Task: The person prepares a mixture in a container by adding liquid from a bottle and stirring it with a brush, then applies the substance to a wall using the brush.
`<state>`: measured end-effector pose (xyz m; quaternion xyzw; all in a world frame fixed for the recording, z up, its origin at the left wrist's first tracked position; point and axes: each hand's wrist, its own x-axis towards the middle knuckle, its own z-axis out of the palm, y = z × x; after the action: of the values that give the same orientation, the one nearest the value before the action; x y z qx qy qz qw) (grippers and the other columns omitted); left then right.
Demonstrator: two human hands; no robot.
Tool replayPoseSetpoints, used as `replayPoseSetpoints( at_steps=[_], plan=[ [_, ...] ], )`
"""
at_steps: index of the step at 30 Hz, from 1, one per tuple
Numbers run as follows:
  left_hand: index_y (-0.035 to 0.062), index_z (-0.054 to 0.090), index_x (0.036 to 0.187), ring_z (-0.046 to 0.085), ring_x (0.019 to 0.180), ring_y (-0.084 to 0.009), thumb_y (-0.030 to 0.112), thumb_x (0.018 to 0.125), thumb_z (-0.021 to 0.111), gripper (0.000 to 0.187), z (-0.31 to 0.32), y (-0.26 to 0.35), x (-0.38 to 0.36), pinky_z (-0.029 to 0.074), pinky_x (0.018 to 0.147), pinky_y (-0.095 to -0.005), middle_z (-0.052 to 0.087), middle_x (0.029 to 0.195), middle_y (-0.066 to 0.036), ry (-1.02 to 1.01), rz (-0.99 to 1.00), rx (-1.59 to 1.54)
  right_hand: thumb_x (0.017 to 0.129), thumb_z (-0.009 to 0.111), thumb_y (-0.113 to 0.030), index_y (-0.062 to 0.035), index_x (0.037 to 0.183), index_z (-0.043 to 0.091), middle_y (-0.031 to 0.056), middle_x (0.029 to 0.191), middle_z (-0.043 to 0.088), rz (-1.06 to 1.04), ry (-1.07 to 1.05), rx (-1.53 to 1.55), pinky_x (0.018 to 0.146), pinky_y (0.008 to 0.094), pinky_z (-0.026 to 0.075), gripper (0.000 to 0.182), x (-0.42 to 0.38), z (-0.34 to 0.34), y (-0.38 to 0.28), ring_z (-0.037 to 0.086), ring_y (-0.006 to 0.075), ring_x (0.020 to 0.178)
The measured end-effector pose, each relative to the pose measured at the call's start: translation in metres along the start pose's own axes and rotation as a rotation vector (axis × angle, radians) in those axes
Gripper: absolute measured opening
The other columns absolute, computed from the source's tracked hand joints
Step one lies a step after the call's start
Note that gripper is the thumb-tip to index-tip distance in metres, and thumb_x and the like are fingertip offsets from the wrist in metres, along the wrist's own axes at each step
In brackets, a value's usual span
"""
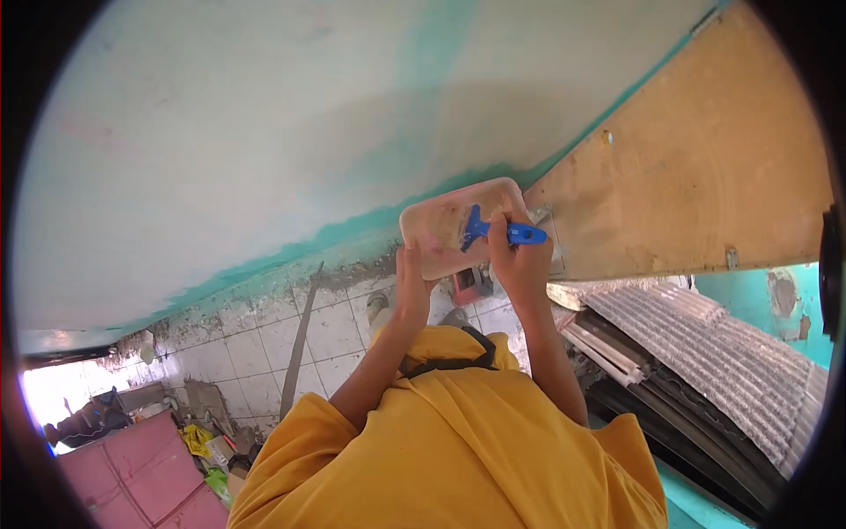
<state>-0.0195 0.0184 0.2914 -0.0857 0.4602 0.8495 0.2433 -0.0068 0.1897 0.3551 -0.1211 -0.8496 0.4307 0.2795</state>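
Observation:
My left hand (412, 289) grips the near left edge of a shallow pale pink tray (493, 190), its fingers closed at the rim. Inside the tray are pale smears of something wet-looking. My right hand (518, 264) is closed around the handle of a blue paintbrush (476, 229), thumb on top. The wide head points left over the tray; whether its pale bristles touch the bottom cannot be made out.
A white wall (264, 132) with a teal lower band rises ahead. A tan wooden board (687, 167) stands to the right, above stacked corrugated sheets (705, 353). A long strip (300, 344) lies on the tiled floor (247, 357). Clutter surrounds a pink surface (150, 458) at lower left.

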Motion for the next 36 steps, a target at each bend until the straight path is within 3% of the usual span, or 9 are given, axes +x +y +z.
replayPoseSetpoints(
  at_steps=[2, 4, 8, 10, 14, 26, 29, 31, 36],
  plan=[
    [0.0092, 0.033, 0.153, 0.051, 0.134, -0.0241, 0.058, 0.106, 0.037, 0.068, -0.020, 0.016, 0.008, 0.045, 0.110, -0.0437, 0.048, 0.146, -0.011, 0.019, 0.024, -0.053, 0.093, 0.065, -0.016, -0.0058, 0.083, 0.067, 0.0130, 0.061, 0.063, -0.113, 0.072, -0.110, 0.048, 0.0371, 0.046, 0.014, 0.005, 0.014, -0.016, 0.064, 0.0305, 0.051],
    [0.0078, 0.041, 0.135, 0.054, 0.121, -0.0209, 0.056, 0.105, 0.043, 0.057, -0.043, 0.031, 0.013, 0.046, 0.104, -0.0431, 0.050, 0.128, -0.010, 0.055, 0.014, -0.052, 0.094, 0.064, -0.015, -0.0053, 0.081, 0.065, 0.0130, 0.062, 0.064, -0.018, 0.019, -0.046, 0.048, 0.0361, 0.047, 0.016, 0.012, 0.024, -0.030, 0.066, 0.0291, 0.053],
    [0.0082, 0.040, 0.135, 0.051, 0.120, -0.0192, 0.057, 0.105, 0.043, 0.057, -0.086, 0.066, 0.020, 0.044, 0.105, -0.0417, 0.050, 0.125, -0.009, 0.059, 0.006, -0.009, 0.096, 0.063, -0.016, -0.0049, 0.081, 0.065, 0.0126, 0.063, 0.065, -0.137, 0.101, -0.092, 0.049, 0.0357, 0.047, 0.018, 0.022, 0.057, -0.055, 0.066, 0.0265, 0.054],
    [0.0119, 0.033, 0.152, 0.050, 0.133, -0.0232, 0.059, 0.106, 0.037, 0.066, -0.103, 0.085, 0.020, 0.042, 0.111, -0.0427, 0.048, 0.145, -0.010, 0.053, -0.009, 0.014, 0.097, 0.063, -0.017, -0.0052, 0.081, 0.064, 0.0125, 0.064, 0.066, -0.128, 0.011, -0.204, 0.049, 0.0360, 0.047, 0.020, 0.018, 0.074, -0.061, 0.066, 0.0268, 0.054],
    [0.0080, 0.039, 0.137, 0.050, 0.123, -0.0193, 0.060, 0.104, 0.042, 0.061, -0.129, 0.104, 0.020, 0.041, 0.107, -0.0416, 0.048, 0.128, -0.009, 0.069, -0.032, 0.054, 0.096, 0.063, -0.017, -0.0058, 0.081, 0.064, 0.0130, 0.063, 0.065, 0.036, -0.071, -0.021, 0.048, 0.0372, 0.047, 0.019, 0.006, 0.124, -0.089, 0.066, 0.0287, 0.054],
    [0.0082, 0.028, 0.153, 0.049, 0.136, -0.0250, 0.060, 0.106, 0.033, 0.070, -0.160, 0.123, 0.028, 0.042, 0.113, -0.0462, 0.045, 0.149, -0.012, 0.003, -0.133, 0.124, 0.096, 0.063, -0.019, -0.0052, 0.082, 0.066, 0.0127, 0.061, 0.064, 0.041, 0.114, -0.059, 0.048, 0.0379, 0.046, 0.019, -0.011, 0.162, -0.112, 0.064, 0.0309, 0.052],
    [0.0083, 0.029, 0.153, 0.049, 0.136, -0.0250, 0.060, 0.106, 0.032, 0.070, -0.165, 0.123, 0.029, 0.042, 0.113, -0.0464, 0.044, 0.149, -0.012, -0.033, -0.108, 0.067, 0.096, 0.064, -0.019, -0.0052, 0.082, 0.066, 0.0127, 0.061, 0.064, 0.092, 0.001, 0.032, 0.047, 0.0377, 0.046, 0.019, -0.017, 0.165, -0.110, 0.064, 0.0310, 0.052],
    [0.0091, 0.028, 0.153, 0.048, 0.137, -0.0257, 0.059, 0.106, 0.031, 0.069, -0.167, 0.126, 0.033, 0.042, 0.113, -0.0469, 0.044, 0.149, -0.011, -0.028, -0.112, 0.103, 0.098, 0.062, -0.017, -0.0018, 0.083, 0.068, 0.0099, 0.061, 0.063, 0.038, -0.008, -0.132, 0.050, 0.0329, 0.046, 0.022, -0.017, 0.157, -0.106, 0.063, 0.0205, 0.052],
    [0.0100, 0.026, 0.155, 0.047, 0.138, -0.0267, 0.057, 0.107, 0.031, 0.068, -0.164, 0.132, 0.029, 0.042, 0.114, -0.0474, 0.043, 0.151, -0.012, -0.097, -0.110, 0.073, 0.097, 0.061, -0.017, -0.0025, 0.085, 0.068, 0.0118, 0.062, 0.064, 0.041, -0.039, -0.139, 0.051, 0.0349, 0.046, 0.021, -0.013, 0.154, -0.106, 0.065, 0.0245, 0.054]
  ],
)
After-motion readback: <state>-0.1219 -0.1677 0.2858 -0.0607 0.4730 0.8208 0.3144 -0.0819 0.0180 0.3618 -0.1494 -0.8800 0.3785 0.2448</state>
